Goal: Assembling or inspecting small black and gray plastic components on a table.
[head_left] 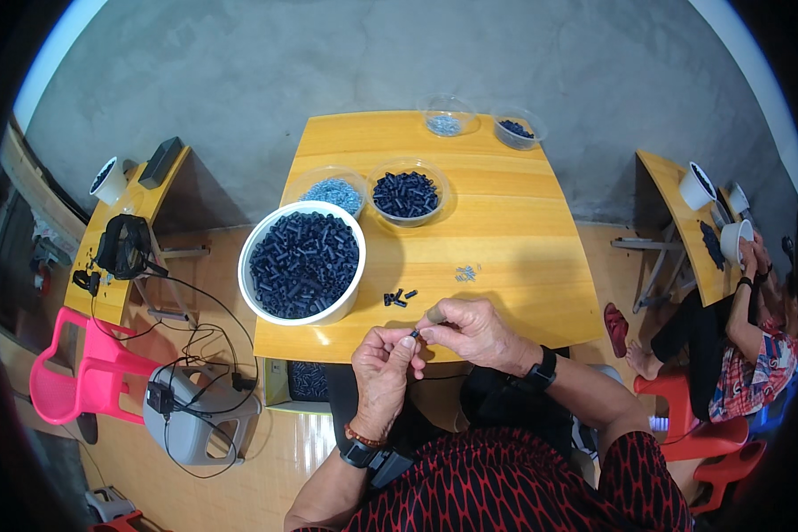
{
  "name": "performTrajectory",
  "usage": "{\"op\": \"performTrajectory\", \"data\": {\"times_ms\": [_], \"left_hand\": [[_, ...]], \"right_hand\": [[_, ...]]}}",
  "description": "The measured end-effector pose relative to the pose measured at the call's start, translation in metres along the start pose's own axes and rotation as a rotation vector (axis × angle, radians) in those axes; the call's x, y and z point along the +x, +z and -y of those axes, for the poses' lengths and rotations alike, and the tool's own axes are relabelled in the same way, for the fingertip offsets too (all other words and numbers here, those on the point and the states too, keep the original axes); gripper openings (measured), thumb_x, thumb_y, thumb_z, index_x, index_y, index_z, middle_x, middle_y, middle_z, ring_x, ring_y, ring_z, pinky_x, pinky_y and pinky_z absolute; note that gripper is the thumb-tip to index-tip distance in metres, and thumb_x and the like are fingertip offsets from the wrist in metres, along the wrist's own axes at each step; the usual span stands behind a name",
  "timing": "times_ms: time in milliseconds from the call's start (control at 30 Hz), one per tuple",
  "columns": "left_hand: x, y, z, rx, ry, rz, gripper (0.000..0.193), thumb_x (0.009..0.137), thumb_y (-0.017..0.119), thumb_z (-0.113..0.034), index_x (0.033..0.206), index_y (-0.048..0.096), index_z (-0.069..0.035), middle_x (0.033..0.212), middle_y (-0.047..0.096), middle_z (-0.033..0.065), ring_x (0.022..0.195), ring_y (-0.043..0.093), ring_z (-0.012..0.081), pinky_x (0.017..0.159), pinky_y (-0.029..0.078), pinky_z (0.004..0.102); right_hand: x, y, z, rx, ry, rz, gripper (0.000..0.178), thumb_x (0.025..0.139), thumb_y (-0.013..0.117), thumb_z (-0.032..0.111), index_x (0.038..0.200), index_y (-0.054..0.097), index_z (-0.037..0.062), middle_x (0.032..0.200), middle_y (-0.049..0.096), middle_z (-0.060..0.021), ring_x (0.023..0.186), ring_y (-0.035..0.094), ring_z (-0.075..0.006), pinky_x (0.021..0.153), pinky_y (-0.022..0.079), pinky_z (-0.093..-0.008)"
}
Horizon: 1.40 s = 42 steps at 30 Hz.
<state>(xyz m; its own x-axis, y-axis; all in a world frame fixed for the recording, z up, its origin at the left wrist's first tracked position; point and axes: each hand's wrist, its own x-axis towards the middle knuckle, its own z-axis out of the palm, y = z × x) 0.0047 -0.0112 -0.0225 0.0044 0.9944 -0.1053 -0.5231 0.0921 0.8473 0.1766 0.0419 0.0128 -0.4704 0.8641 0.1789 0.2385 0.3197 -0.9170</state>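
My left hand [383, 365] pinches a small black plastic tube [415, 333] between thumb and fingertips, above the table's front edge. My right hand [472, 333] meets it there with thumb and index finger closed; whatever they grip is too small to make out. A tan finger cover [435, 314] sits on a right fingertip. Just beyond the hands lie several loose black tubes [400, 298] and a little heap of thin silvery pins [466, 273]. A large white bucket [360, 282] full of black tubes stands at the left.
Behind the bucket are clear bowls of silvery pins [332, 192] and black tubes [405, 194]. Two smaller bowls [444, 123] [516, 133] stand at the table's far edge. Below sits a box of dark pieces [309, 379]. Cables [206, 355] drape a grey stool. Another person [754, 346] works at right.
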Motion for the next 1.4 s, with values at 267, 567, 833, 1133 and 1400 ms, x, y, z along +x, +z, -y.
{"op": "performTrajectory", "data": {"times_ms": [267, 567, 833, 1133, 1400], "left_hand": [[0.0, 0.001, 0.002, -0.028, 0.022, -0.065, 0.008, 0.097, 0.062, -0.006, 0.1, 0.058, 0.0, 0.083, 0.064, 0.0064, 0.063, 0.06, 0.0097, 0.054, 0.052, 0.0229], [0.002, 0.002, 0.0, -0.134, 0.0, -0.155, 0.012, 0.097, 0.061, -0.008, 0.105, 0.058, 0.001, 0.083, 0.063, 0.0071, 0.062, 0.061, 0.011, 0.054, 0.054, 0.0247], [0.003, -0.005, -0.005, -0.141, -0.017, -0.23, 0.018, 0.099, 0.059, -0.009, 0.112, 0.06, 0.002, 0.084, 0.063, 0.0075, 0.062, 0.061, 0.0122, 0.055, 0.055, 0.0259], [0.005, -0.003, -0.008, -0.116, -0.055, -0.242, 0.016, 0.099, 0.059, -0.008, 0.111, 0.061, 0.002, 0.085, 0.065, 0.0084, 0.063, 0.062, 0.0134, 0.057, 0.056, 0.0268], [0.005, -0.005, -0.008, -0.093, -0.054, -0.205, 0.016, 0.098, 0.06, -0.01, 0.109, 0.059, 0.002, 0.086, 0.065, 0.009, 0.064, 0.064, 0.0135, 0.057, 0.056, 0.0267]], "right_hand": [[0.002, 0.004, 0.005, -0.055, 0.023, 0.051, 0.009, 0.089, 0.068, 0.005, 0.087, 0.065, -0.0032, 0.082, 0.071, -0.0129, 0.073, 0.068, -0.0162, 0.068, 0.054, -0.0299], [0.064, -0.01, -0.008, -0.423, -0.247, -0.059, 0.015, 0.085, 0.07, 0.011, 0.086, 0.067, -0.0033, 0.081, 0.065, -0.013, 0.07, 0.062, -0.0225, 0.063, 0.049, -0.0352], [0.073, -0.001, -0.02, -0.537, -0.195, 0.082, 0.01, 0.084, 0.067, 0.007, 0.089, 0.068, -0.0014, 0.079, 0.06, -0.0137, 0.077, 0.062, -0.0312, 0.068, 0.05, -0.0395], [0.069, 0.001, -0.013, -0.577, -0.155, 0.118, 0.01, 0.081, 0.066, 0.007, 0.082, 0.06, -0.0009, 0.086, 0.055, -0.0169, 0.086, 0.059, -0.0368, 0.075, 0.049, -0.045], [0.068, 0.0, -0.014, -0.519, -0.186, 0.036, 0.011, 0.084, 0.068, 0.007, 0.089, 0.061, -0.0004, 0.089, 0.061, -0.0146, 0.08, 0.064, -0.0325, 0.07, 0.052, -0.0388]]}}
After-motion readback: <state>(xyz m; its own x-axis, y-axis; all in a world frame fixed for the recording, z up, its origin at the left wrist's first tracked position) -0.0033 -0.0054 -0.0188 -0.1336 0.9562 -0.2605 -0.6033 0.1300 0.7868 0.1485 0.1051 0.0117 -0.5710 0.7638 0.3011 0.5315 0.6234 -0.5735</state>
